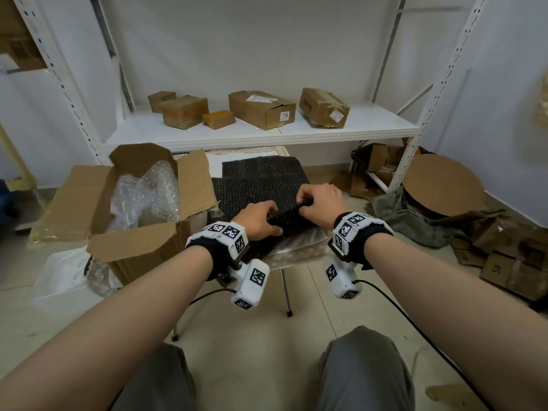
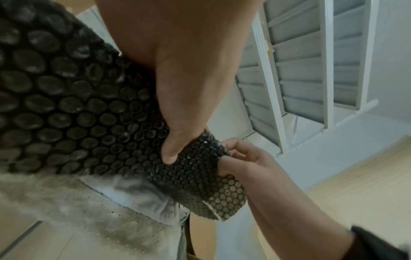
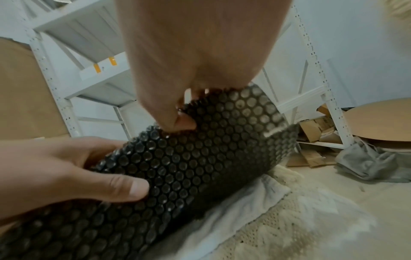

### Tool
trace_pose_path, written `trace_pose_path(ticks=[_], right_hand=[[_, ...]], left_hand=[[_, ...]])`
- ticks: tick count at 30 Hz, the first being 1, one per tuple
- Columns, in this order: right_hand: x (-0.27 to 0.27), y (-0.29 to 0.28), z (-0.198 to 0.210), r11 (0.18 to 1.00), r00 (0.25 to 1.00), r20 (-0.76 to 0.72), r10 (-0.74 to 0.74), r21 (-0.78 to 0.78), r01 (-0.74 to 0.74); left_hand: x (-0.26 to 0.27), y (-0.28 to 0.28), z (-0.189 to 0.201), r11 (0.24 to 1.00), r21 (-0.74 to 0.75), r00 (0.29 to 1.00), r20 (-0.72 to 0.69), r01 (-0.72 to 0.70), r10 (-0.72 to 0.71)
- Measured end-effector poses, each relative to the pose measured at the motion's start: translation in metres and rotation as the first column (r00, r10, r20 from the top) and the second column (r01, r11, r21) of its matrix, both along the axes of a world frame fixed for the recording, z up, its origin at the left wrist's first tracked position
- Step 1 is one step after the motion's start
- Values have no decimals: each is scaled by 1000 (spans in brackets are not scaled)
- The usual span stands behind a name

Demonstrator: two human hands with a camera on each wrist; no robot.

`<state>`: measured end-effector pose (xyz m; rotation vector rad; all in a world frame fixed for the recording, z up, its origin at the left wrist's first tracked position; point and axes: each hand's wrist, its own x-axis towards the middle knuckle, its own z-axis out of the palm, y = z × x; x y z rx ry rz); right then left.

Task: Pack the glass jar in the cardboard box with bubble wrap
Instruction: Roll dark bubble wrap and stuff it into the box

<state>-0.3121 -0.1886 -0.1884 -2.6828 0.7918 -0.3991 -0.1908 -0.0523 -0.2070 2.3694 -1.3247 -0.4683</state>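
I see the open cardboard box (image 1: pixel 127 203) on the left, clear wrap inside, its flap just beside the black bubble wrap (image 1: pixel 261 179) spread over the stool. My left hand (image 1: pixel 258 218) and right hand (image 1: pixel 320 203) curl round the sheet's near rolled edge, thumbs pressing its front. I cannot tell where the glass jar is. Bare floor lies nearest me.

Black bubble wrap (image 1: pixel 261 185) spread over the stool's top, near edge rolled up into a tube. Open cardboard box (image 1: pixel 130 203) just beside the stool's left edge, flaps out, clear bubble wrap (image 1: pixel 145 191) inside.
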Motion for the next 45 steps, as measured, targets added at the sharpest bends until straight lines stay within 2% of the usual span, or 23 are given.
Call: trace_pose_path(ticks=[3, 5, 6, 8, 10, 12, 15, 23, 32, 39, 45], right_hand=[[-1, -7, 2, 989, 962, 246, -119, -53, 136], [-3, -11, 6, 986, 949, 294, -110, -92, 142], [-3, -12, 7, 986, 966, 254, -54, -141, 92], [-2, -9, 11, 972, 993, 83, 86, -226, -66], [2, -3, 14, 960, 986, -88, 140, -232, -157], [8, 3, 15, 968, 971, -211, 113, -196, -156], [13, 6, 15, 981, 950, -300, 82, -145, -131], [3, 1, 24, 987, 924, -381, 23, -136, -81], [0, 7, 18, 975, 908, -419, -8, -206, -87], [2, 3, 13, 980, 856, -516, 36, -149, -132], [7, 2, 8, 949, 885, -465, -25, -288, -124]], left_hand=[[6, 3, 8, 998, -25, 997, -56, -53, 52], [8, 5, 16, 998, -11, 996, -62, -68, 67], [8, 6, 21, 998, 7, 997, -45, -60, 60], [9, 5, 28, 999, 43, 1000, 15, -24, 24], [7, 3, 33, 999, 46, 997, 81, 10, -13], [3, 1, 36, 998, 62, 990, 139, 27, -35], [1, -2, 37, 992, 125, 976, 211, 26, -52], [8, 5, 37, 963, 266, 942, 330, -29, -63], [2, 3, 32, 954, 301, 898, 422, -6, -127], [6, 1, 30, 949, 316, 871, 469, -9, -148], [4, 6, 35, 960, 279, 825, 545, -11, -149]])
